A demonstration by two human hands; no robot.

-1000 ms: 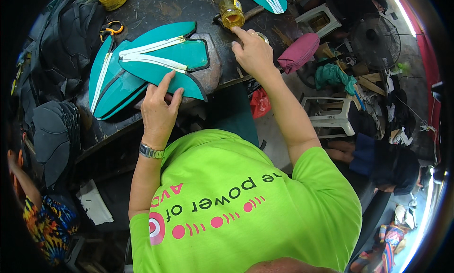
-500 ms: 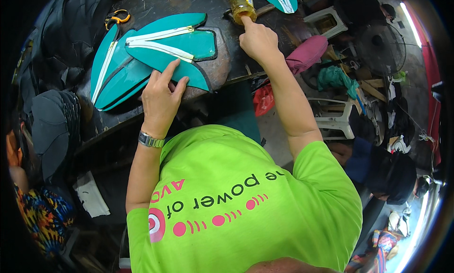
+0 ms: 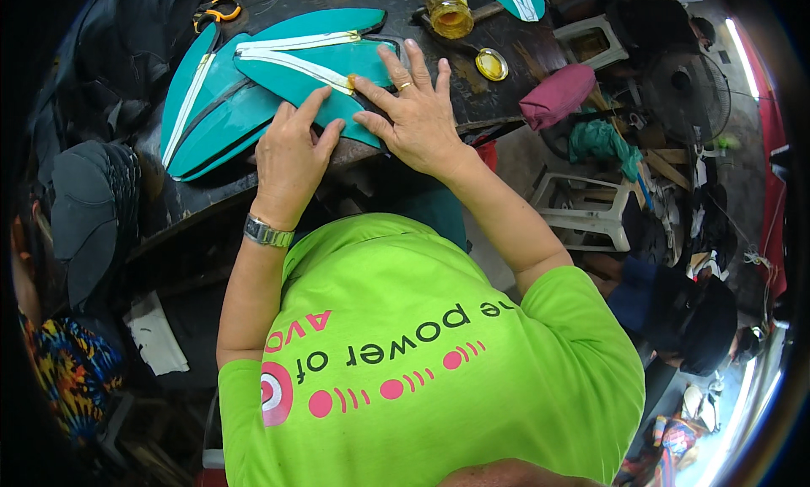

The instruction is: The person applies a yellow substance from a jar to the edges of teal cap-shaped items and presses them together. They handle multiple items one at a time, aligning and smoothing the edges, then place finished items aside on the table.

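A teal leaf-shaped piece (image 3: 291, 82) with black edging and two white strips joined in a V lies on the dark table. My left hand (image 3: 291, 162) rests at its near edge, index finger and thumb stretched out on the teal surface. Fingers spread, my right hand (image 3: 413, 120) touches the near white strip (image 3: 308, 69) with its index fingertip, where a yellow smear shows at the strip's end. Another similar teal piece (image 3: 219, 141) lies partly underneath, to the left. An open glass jar of yellow paste (image 3: 448, 10) stands beyond my right hand.
A round yellow lid (image 3: 491, 64) lies right of the jar, near a hammer-like wooden handle (image 3: 488, 12). Orange-handled scissors (image 3: 218, 11) are at the far left. A pink pouch (image 3: 557, 96), white stools (image 3: 582, 213) and a fan (image 3: 688, 91) stand right of the table.
My right hand has left the jar's mouth and come down-left onto the teal piece, its fingers now spread. The lid has come into sight. My left hand stays on the piece.
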